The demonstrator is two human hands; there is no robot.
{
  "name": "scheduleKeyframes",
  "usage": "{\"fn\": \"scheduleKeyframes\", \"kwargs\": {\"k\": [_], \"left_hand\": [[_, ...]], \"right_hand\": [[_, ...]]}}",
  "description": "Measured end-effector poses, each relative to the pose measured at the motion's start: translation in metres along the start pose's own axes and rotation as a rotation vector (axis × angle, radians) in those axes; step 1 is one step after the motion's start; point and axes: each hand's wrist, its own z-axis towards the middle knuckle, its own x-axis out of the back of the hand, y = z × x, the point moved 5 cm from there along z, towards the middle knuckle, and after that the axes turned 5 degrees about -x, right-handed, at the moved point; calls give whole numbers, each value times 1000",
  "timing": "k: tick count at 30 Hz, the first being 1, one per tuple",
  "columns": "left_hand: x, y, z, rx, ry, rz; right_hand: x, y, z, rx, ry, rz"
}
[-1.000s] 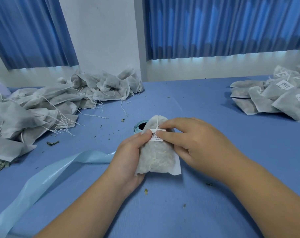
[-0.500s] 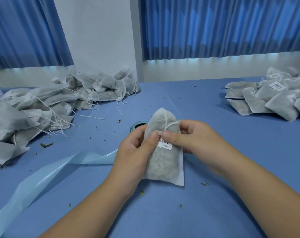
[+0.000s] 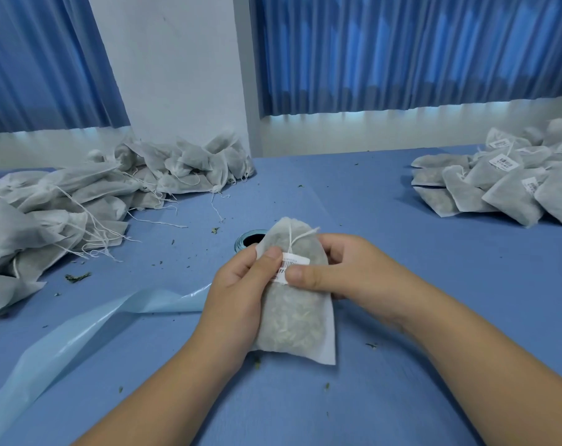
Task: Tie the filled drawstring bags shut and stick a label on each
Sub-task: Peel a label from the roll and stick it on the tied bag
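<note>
Filled bag point(image 3: 290, 313) held upright above the blue bench point(image 3: 401, 252), gripped by both hands: left hand point(image 3: 241, 294) and right hand point(image 3: 347, 272) thumbs pressing the white label point(image 3: 292, 263) onto its front.

Current bag point(image 3: 292, 323) is a white see-through fabric pouch stuffed with pale dried bits. It's held roughly upright over the worktop point(image 3: 401, 284), gripped by the left hand point(image 3: 241, 294) and right hand point(image 3: 344, 272). Its white drawstring point(image 3: 297, 238) is cinched at the neck. A white barcode label point(image 3: 290, 265) sits slightly crooked on the upper front, a thumb on each end. Unlabelled bags point(image 3: 64, 204) with loose strings are heaped far left, and the labelled pile point(image 3: 504, 185) is far right.
</note>
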Motion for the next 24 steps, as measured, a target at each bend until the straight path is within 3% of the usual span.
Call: {"fn": "scheduleKeyframes", "kwargs": {"k": [7, 14, 20, 24], "left_hand": [[0, -7, 2, 61, 7, 24], [-7, 0, 1, -10, -11, 62], [-33, 2, 11, -2, -31, 107], [-62, 5, 33, -20, 5, 172]], "right_hand": [[1, -2, 1, 88, 50, -164], [9, -1, 0, 19, 115, -77], [29, -3, -6, -17, 273, -13], [53, 0, -29, -44, 251, 112]]}}
